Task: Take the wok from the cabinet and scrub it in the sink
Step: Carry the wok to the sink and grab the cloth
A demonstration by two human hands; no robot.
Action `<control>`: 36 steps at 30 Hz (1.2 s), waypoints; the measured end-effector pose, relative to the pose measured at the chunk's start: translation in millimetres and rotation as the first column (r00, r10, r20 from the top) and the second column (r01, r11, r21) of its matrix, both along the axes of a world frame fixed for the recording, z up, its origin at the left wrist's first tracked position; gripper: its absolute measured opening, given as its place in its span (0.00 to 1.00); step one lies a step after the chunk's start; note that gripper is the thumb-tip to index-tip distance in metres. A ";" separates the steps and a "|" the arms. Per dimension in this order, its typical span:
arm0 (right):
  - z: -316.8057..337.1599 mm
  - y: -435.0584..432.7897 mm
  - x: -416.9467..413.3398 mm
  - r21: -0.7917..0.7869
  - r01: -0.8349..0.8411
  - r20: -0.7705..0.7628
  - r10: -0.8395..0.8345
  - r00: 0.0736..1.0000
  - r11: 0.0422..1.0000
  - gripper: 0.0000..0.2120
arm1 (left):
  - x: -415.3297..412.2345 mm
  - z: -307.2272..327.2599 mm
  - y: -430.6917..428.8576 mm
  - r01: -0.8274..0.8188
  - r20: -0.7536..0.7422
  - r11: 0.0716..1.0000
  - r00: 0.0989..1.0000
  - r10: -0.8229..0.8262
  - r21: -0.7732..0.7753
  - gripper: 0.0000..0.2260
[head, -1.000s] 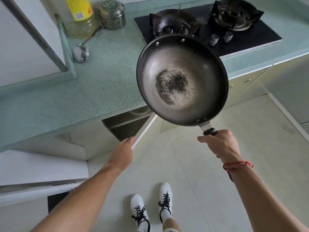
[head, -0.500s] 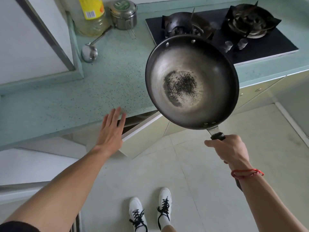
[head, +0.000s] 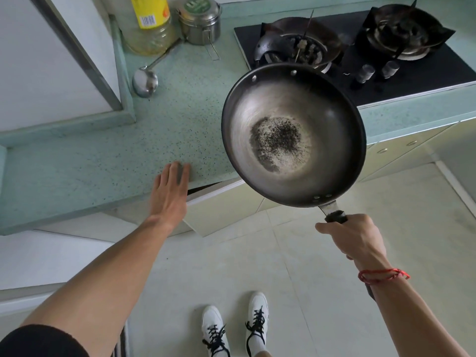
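Right hand point(head: 356, 239) grips wok point(head: 293, 135) handle, wok held over worktop point(head: 103, 161) front edge. Left hand point(head: 170, 194) flat, fingers straight, against nearly closed cabinet door point(head: 219, 202).

Home kitchen, gas hob point(head: 360, 55), speckled countertop point(head: 180, 104)

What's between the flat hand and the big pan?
Head view: speckled green countertop and the top edge of the pale cabinet door lie between the left hand and the round dark metal wok.

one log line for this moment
wok: in air, dark residue inside | right hand: grips handle | left hand: open, at cabinet door, ajar | sink: unseen
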State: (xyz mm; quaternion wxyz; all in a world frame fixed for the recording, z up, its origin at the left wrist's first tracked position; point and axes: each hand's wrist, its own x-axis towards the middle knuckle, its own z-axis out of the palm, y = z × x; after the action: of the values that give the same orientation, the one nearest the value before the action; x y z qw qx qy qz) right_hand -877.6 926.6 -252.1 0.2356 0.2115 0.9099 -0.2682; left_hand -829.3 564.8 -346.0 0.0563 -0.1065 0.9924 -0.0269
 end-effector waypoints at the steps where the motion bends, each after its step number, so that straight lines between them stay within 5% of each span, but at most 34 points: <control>1: -0.6 -1.8 -0.5 -0.003 -0.001 0.000 0.001 1.000 1.000 0.17 | -1.7 0.1 -1.2 0.000 -0.005 1.000 1.000 0.000 -0.001 0.41; 23: -6.1 -14.3 7.7 0.088 -0.131 0.031 0.129 0.991 0.987 0.17 | -17.1 7.4 4.2 -0.088 -0.095 0.996 0.991 0.089 0.011 0.34; 29: 3.9 -7.6 11.8 0.120 -0.174 0.043 0.170 0.984 0.977 0.17 | -19.3 33.6 -4.5 -0.110 -0.001 0.986 0.994 0.111 0.128 0.29; 36: 26.6 8.7 18.7 0.195 -0.254 0.051 0.249 0.967 0.947 0.16 | -46.8 97.5 -19.1 -0.283 -0.135 0.893 0.928 0.347 0.351 0.20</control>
State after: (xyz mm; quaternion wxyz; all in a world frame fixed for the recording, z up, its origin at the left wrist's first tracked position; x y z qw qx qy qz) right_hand -858.8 935.3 -225.5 0.2571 0.1200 0.9485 -0.1406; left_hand -876.1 545.7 -248.5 -0.0205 -0.2579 0.9531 0.1573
